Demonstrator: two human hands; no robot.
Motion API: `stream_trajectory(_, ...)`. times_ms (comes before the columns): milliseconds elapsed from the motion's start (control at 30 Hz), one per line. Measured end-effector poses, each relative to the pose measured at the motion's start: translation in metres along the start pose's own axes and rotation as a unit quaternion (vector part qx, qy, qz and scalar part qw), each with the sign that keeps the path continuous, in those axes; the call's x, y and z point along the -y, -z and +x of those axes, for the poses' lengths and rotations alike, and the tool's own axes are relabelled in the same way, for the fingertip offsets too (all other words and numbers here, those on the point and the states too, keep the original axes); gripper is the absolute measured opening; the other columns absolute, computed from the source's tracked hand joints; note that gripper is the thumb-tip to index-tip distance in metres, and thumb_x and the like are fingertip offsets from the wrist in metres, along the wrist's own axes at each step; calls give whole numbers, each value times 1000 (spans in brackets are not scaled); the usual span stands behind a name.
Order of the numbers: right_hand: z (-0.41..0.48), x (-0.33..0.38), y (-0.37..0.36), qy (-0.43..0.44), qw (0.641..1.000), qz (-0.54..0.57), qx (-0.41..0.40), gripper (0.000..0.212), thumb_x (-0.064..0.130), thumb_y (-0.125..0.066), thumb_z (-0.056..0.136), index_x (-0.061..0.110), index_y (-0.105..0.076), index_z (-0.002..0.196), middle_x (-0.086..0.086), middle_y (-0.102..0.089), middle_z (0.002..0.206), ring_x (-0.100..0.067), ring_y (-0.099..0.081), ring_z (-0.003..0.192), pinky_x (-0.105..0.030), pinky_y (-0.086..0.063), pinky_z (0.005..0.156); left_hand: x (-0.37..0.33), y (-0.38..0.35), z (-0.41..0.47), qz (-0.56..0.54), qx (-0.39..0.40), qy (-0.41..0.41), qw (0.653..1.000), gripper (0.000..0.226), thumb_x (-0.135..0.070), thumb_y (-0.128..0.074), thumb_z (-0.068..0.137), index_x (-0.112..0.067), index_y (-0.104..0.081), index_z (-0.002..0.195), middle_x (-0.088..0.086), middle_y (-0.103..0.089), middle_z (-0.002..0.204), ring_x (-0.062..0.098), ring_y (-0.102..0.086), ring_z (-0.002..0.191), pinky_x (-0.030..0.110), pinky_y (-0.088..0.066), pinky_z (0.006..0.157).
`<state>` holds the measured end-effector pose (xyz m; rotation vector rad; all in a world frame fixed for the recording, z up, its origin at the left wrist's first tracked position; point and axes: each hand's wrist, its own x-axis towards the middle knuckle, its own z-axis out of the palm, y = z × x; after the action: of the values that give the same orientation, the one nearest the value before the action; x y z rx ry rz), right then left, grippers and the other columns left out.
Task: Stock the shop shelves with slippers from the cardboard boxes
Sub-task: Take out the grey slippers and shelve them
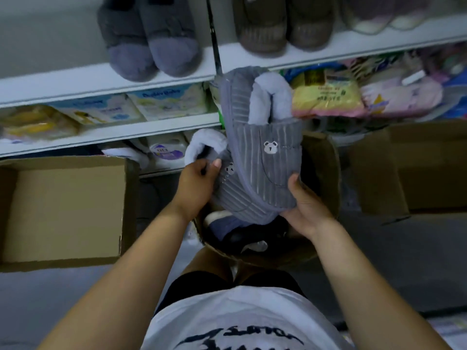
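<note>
- Head view: my left hand [198, 183] grasps the lower striped slipper [235, 198], fingers curled over its pale fleece collar.
- My right hand [303, 205] cups the toe end of the bear-badged grey slipper [265, 137], thumb pressed onto its upper; the slipper rises heel-up beyond my fingertips.
- The two slippers touch and cross between my hands.
- Directly beneath both hands sits the open cardboard box [326, 173]; dark slippers [227, 228] lie inside it, below my wrists.
- Beyond my hands, the top shelf [75, 82] carries fluffy grey slippers [151, 46] past my left hand and brown slippers [278, 26] past my right.
- The lower shelves, nearer my fingertips, hold packaged goods [328, 97].
- A second cardboard box [63, 210] lies outboard of my left hand, a third box [417, 168] outboard of my right.
</note>
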<state>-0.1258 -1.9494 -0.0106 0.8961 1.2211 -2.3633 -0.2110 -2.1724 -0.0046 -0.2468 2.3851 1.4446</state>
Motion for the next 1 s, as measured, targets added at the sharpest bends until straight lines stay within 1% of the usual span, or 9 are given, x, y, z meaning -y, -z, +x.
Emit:
stream_trajectory(100,-7,10,-19,-3,999,-35,27,65,47,-70,78,27,-57,139,-2,-67,134,-21,-64,123,-46,-51,102,-15,12,-15,-89,-12,47,995,59,-57,-55,97,-2,-69,80,-4,-71,77,9,-63,74,28,-50,74)
stream_trajectory(200,-13,12,-40,8,995,-87,42,75,45,-80,68,24,-58,136,0,-70,129,-20,-67,119,-40,-55,98,-27,25,-31,-191,-4,78,979,69,-78,-59,77,-19,-74,110,-3,-77,107,13,-71,104,35,-53,97)
stream_trajectory(300,-17,6,-64,27,986,-152,57,84,51,-91,53,22,-64,126,2,-74,121,-19,-69,114,-34,-58,92,-33,41,-50,-292,-23,55,955,47,-49,-64,95,-24,-56,133,-8,-71,119,4,-69,108,27,-54,95)
stream_trajectory(433,-20,-12,-107,52,971,-221,81,96,66,-95,41,18,-69,121,-4,-75,119,-25,-70,112,-49,-55,98,-22,85,-61,-364,-55,53,928,44,-36,-76,90,-22,-57,127,-3,-72,121,13,-70,111,37,-55,100)
stream_trajectory(600,-30,-46,-189,128,960,-237,78,101,70,-94,36,16,-70,119,-2,-76,116,-19,-71,111,-39,-53,101,4,165,-76,-395,-92,12,914,32,-23,-76,90,-13,-66,119,5,-76,115,20,-72,108,39,-57,96)
stream_trajectory(700,-37,-78,-249,157,952,-252,71,100,78,-88,34,19,-71,114,3,-77,110,-14,-72,105,-34,-56,94,22,227,-89,-410,-121,-5,904,32,-19,-75,91,-8,-67,120,8,-75,116,23,-72,109,40,-57,96)
stream_trajectory(833,-47,-130,-326,173,955,-230,71,87,90,-70,52,26,-75,110,4,-75,117,-14,-68,115,-38,-54,100,59,316,-103,-463,-142,-10,875,41,-14,-73,91,0,-63,127,15,-72,122,29,-69,114,43,-56,100)
stream_trajectory(933,-54,-166,-369,201,955,-211,47,54,74,-67,73,32,-73,108,4,-73,120,-14,-64,120,-39,-51,106,89,374,-111,-509,-145,-7,848,51,-15,-74,89,1,-58,135,16,-70,127,29,-68,117,44,-56,100)
stream_trajectory(1000,-57,-183,-391,217,954,-204,18,47,57,-66,79,29,-68,117,5,-69,123,-12,-62,120,-30,-51,100,108,406,-115,-525,-142,-7,839,54,-18,-74,89,-3,-57,138,14,-69,128,29,-67,119,45,-55,100)
